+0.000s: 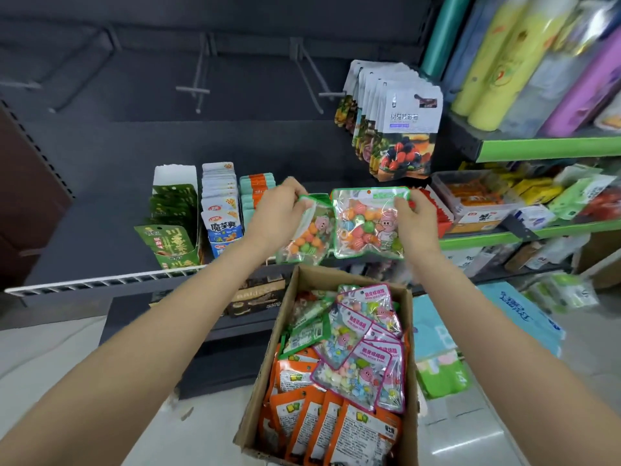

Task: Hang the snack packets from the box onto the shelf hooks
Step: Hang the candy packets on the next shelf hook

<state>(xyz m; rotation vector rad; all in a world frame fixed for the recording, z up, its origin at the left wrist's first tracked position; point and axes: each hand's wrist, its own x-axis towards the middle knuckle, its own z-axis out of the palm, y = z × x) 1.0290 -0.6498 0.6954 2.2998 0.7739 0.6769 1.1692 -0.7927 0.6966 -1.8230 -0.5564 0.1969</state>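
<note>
Two green-edged candy packets are held up side by side above the open box, just in front of the lower shelf. The left packet is pinched at its top corner by the left hand and hangs tilted; the right packet is gripped at its top edge by the right hand and is held nearly upright, long axis vertical. The empty hooks lie above and to the left of both packets, well apart from them. The left hand appears nearer to those hooks, so its packet would probably be lifted first.
</note>
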